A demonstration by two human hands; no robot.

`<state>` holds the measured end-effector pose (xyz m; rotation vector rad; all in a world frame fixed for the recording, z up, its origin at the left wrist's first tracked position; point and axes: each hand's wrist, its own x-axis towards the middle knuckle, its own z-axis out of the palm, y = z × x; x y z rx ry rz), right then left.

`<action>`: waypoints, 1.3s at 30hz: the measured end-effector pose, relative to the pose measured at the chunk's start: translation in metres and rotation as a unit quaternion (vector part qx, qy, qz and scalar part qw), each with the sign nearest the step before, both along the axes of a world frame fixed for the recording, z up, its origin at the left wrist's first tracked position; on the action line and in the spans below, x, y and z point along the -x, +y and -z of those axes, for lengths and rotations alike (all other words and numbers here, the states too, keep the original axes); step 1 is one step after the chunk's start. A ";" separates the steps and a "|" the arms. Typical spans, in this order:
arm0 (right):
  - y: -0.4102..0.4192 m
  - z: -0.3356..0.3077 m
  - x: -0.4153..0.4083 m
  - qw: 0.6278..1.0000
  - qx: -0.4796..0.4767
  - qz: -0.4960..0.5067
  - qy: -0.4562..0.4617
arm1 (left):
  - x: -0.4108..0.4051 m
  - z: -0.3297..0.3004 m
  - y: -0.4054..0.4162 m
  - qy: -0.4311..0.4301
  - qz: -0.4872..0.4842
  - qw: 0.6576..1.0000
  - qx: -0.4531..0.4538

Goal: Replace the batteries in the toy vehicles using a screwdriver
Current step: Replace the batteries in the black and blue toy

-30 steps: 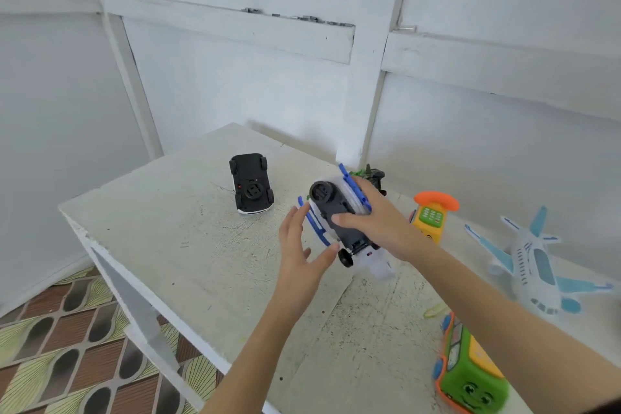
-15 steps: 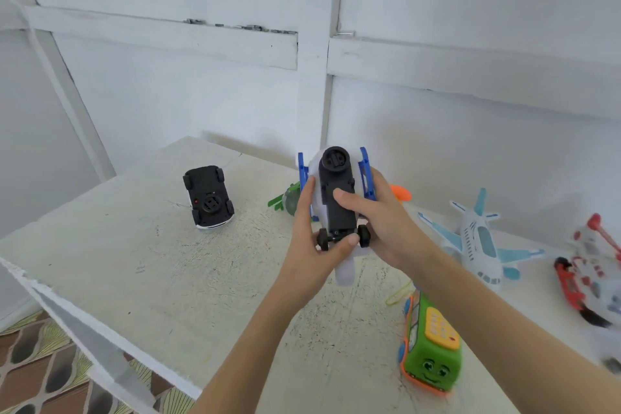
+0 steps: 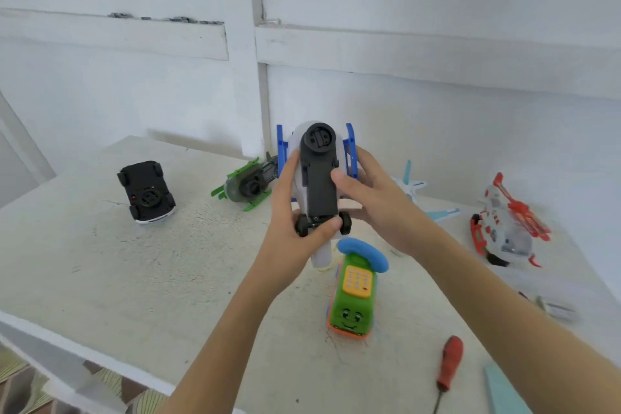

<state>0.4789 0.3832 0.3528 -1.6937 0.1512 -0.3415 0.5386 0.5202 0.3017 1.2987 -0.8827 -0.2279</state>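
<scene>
I hold a white toy helicopter with blue skids (image 3: 318, 171) upside down above the table, its black underside facing me. My left hand (image 3: 290, 212) grips its left side, thumb pressed by the small rear wheels. My right hand (image 3: 373, 198) grips the right side, thumb on the black base. A red-handled screwdriver (image 3: 448, 366) lies on the table at the lower right, away from both hands.
On the white table (image 3: 134, 279) lie an upturned black car (image 3: 146, 191), a green-skid helicopter (image 3: 245, 183), a green toy phone (image 3: 354, 289), a white-blue plane (image 3: 416, 191) and a red helicopter (image 3: 507, 225). Small grey pieces (image 3: 556, 309) sit far right. The table edge runs along the lower left.
The helicopter has been lifted off the table and turned upright-facing me; my left hand, open a second ago, now grips it. The view has swung right, showing the screwdriver.
</scene>
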 end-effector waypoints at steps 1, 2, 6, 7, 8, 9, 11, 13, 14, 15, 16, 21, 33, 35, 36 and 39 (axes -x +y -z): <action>-0.006 -0.001 0.012 1.000 0.020 0.008 0.010 | 0.008 0.000 -0.002 -0.002 -0.011 1.000 -0.004; -0.014 -0.002 0.025 0.999 0.039 0.014 0.019 | 0.016 0.001 -0.005 -0.001 -0.019 1.000 -0.005; -0.045 0.002 0.077 0.993 0.106 0.013 0.051 | 0.051 0.001 -0.012 0.003 -0.044 0.999 -0.003; -0.052 0.006 0.089 0.992 0.115 0.013 0.058 | 0.060 0.000 -0.013 0.004 -0.050 0.999 -0.001; -0.059 0.011 0.100 0.990 0.127 0.016 0.068 | 0.068 0.000 -0.015 0.007 -0.057 0.998 0.001; -0.065 0.016 0.110 0.987 0.140 0.015 0.079 | 0.077 -0.001 -0.016 0.009 -0.063 0.998 0.003; -0.076 0.028 0.128 0.977 0.177 -0.009 0.114 | 0.094 0.000 -0.017 0.009 -0.074 0.997 0.001; -0.083 0.043 0.140 0.965 0.214 -0.046 0.147 | 0.109 0.001 -0.019 0.008 -0.092 0.996 -0.006; -0.086 0.051 0.144 0.955 0.240 -0.068 0.161 | 0.116 0.002 -0.020 0.008 -0.102 0.995 -0.010; -0.089 0.058 0.148 0.940 0.278 -0.094 0.172 | 0.123 0.003 -0.022 0.008 -0.112 0.994 -0.012; -0.091 0.066 0.150 0.921 0.323 -0.122 0.181 | 0.129 0.004 -0.024 0.007 -0.120 0.993 -0.012; -0.097 0.102 0.150 0.832 0.479 -0.204 0.192 | 0.150 0.011 -0.027 0.004 -0.138 0.990 -0.016; -0.090 0.120 0.144 0.708 0.650 -0.216 0.170 | 0.152 0.009 -0.037 0.026 -0.128 0.991 -0.025; -0.091 0.121 0.144 0.712 0.650 -0.212 0.160 | 0.151 0.009 -0.040 0.029 -0.126 0.991 -0.026; -0.092 0.119 0.144 0.733 0.632 -0.202 0.152 | 0.150 0.008 -0.041 0.028 -0.125 0.991 -0.025; -0.100 0.097 0.146 0.854 0.479 -0.143 0.148 | 0.144 0.008 -0.042 0.022 -0.126 0.991 -0.027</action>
